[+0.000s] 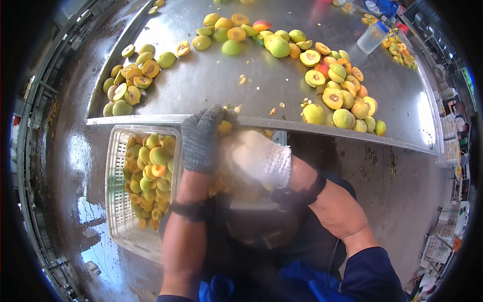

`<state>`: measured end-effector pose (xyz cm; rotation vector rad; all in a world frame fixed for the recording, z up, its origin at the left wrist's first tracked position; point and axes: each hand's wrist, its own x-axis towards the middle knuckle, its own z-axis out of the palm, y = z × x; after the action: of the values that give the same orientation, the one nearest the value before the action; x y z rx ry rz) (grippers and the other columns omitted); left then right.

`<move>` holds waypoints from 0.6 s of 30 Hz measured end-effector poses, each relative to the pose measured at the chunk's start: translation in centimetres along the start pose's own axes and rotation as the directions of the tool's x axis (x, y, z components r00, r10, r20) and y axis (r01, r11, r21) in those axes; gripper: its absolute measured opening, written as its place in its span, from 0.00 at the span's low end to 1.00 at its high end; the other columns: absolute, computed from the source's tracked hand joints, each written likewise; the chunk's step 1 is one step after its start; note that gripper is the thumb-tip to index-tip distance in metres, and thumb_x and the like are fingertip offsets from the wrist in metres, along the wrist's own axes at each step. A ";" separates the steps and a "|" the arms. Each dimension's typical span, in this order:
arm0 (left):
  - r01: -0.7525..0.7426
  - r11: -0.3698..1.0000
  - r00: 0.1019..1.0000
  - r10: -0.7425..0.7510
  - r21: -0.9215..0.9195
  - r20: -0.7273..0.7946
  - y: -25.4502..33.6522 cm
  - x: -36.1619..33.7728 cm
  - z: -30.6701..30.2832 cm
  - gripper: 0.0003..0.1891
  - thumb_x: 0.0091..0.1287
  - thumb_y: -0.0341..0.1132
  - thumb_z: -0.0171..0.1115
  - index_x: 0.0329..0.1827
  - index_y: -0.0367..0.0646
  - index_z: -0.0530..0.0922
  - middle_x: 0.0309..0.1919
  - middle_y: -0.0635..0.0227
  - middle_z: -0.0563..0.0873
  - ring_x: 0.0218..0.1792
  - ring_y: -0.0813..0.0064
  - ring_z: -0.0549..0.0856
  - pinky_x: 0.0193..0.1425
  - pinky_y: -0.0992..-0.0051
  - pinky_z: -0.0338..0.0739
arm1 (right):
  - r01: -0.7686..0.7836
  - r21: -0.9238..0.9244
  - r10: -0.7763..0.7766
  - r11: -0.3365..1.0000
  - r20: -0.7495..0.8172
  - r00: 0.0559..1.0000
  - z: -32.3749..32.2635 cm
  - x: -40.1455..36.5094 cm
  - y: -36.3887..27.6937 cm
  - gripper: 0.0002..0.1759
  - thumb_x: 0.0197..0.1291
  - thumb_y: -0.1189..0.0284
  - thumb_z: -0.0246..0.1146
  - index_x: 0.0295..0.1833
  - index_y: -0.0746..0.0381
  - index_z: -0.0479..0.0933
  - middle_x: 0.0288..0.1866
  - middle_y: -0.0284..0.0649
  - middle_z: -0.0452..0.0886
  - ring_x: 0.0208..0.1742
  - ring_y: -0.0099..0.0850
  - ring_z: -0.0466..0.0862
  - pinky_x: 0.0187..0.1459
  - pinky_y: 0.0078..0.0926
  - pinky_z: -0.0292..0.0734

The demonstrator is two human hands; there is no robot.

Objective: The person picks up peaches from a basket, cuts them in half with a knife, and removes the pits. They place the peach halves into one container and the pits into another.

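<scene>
My left hand (201, 138), in a grey knit glove, is closed at the table's front edge. A yellow peach piece (225, 127) shows beside its fingertips, apparently in its grip. Pressed close on the right is my right hand (256, 155), in a white glove, its fingers curled and blurred. What it holds is hidden. Small bits of peach (237, 108) lie on the metal just beyond the gloves. Under the hands, a blurred container with yellow pieces is partly covered by my arms.
A white plastic crate (116, 201) of peach halves stands left of my arms. On the metal table (201, 85) lie a left pile of halves (136, 75), a curved row of peaches (279, 46) and a right pile (347, 95). A clear jar (371, 40) stands at the back right.
</scene>
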<state>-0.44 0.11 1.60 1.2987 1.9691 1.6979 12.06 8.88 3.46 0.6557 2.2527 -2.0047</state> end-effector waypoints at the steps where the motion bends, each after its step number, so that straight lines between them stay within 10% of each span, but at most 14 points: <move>1: -0.029 0.999 1.000 0.028 0.029 0.007 0.0 0.0 -0.1 0.11 0.71 0.33 0.58 0.36 0.37 0.86 0.32 0.61 0.89 0.35 0.69 0.89 0.42 0.69 0.84 | -0.046 0.063 0.045 0.997 0.016 0.999 -0.1 -0.1 -0.1 0.21 0.79 0.60 0.53 0.45 0.67 0.81 0.39 0.59 0.86 0.43 0.58 0.86 0.45 0.51 0.80; 2: -0.068 0.994 0.997 0.064 0.085 0.042 0.0 0.0 -0.3 0.12 0.73 0.33 0.57 0.36 0.37 0.86 0.32 0.61 0.89 0.35 0.68 0.89 0.42 0.68 0.84 | -0.092 0.125 0.089 0.988 0.035 0.995 -0.1 -0.1 -0.2 0.22 0.79 0.59 0.53 0.44 0.67 0.81 0.36 0.58 0.86 0.39 0.56 0.87 0.42 0.48 0.81; 5: -0.241 0.929 0.959 0.183 0.282 0.217 0.3 1.0 -1.0 0.15 0.76 0.34 0.54 0.37 0.35 0.86 0.32 0.61 0.89 0.35 0.67 0.89 0.42 0.67 0.85 | 0.358 -0.535 -0.499 0.765 -0.142 0.855 1.0 1.2 4.2 0.23 0.81 0.56 0.54 0.43 0.65 0.80 0.28 0.42 0.83 0.25 0.35 0.83 0.30 0.35 0.78; 7: -0.004 0.995 0.996 0.013 -0.098 0.088 -0.6 0.5 -0.1 0.12 0.75 0.33 0.57 0.39 0.35 0.86 0.32 0.62 0.90 0.36 0.67 0.89 0.42 0.67 0.86 | 0.149 -0.112 -0.162 0.982 -0.113 0.980 0.5 0.7 2.2 0.23 0.82 0.55 0.54 0.43 0.63 0.80 0.26 0.34 0.80 0.24 0.25 0.79 0.27 0.29 0.74; 10: 0.008 0.990 1.000 -0.009 -0.140 -0.007 -1.7 0.1 0.3 0.12 0.76 0.36 0.63 0.43 0.35 0.86 0.34 0.61 0.90 0.37 0.67 0.90 0.44 0.68 0.86 | -0.047 0.285 0.045 0.957 0.014 0.999 -0.3 0.9 1.5 0.21 0.83 0.56 0.54 0.45 0.62 0.81 0.27 0.27 0.78 0.26 0.20 0.79 0.29 0.25 0.74; 13: -0.192 0.943 0.981 0.179 0.273 0.072 0.1 0.5 -0.9 0.18 0.79 0.42 0.59 0.41 0.33 0.85 0.34 0.59 0.90 0.37 0.69 0.88 0.45 0.69 0.84 | 0.052 0.454 -0.076 0.889 0.035 0.997 0.3 0.9 2.7 0.17 0.82 0.58 0.55 0.50 0.60 0.80 0.31 0.26 0.80 0.30 0.18 0.80 0.32 0.21 0.76; 18: -0.129 0.992 0.992 0.129 -0.013 -0.012 1.7 1.0 -0.2 0.21 0.78 0.45 0.58 0.37 0.33 0.86 0.33 0.59 0.89 0.36 0.70 0.88 0.44 0.70 0.82 | 0.153 0.691 -0.223 0.706 0.013 0.975 1.5 2.9 7.4 0.13 0.81 0.59 0.58 0.53 0.56 0.80 0.37 0.26 0.82 0.34 0.17 0.82 0.34 0.19 0.78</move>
<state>-0.42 0.61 3.49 1.4427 1.9134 1.7767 11.67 8.73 -4.63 0.3346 1.5062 -2.9286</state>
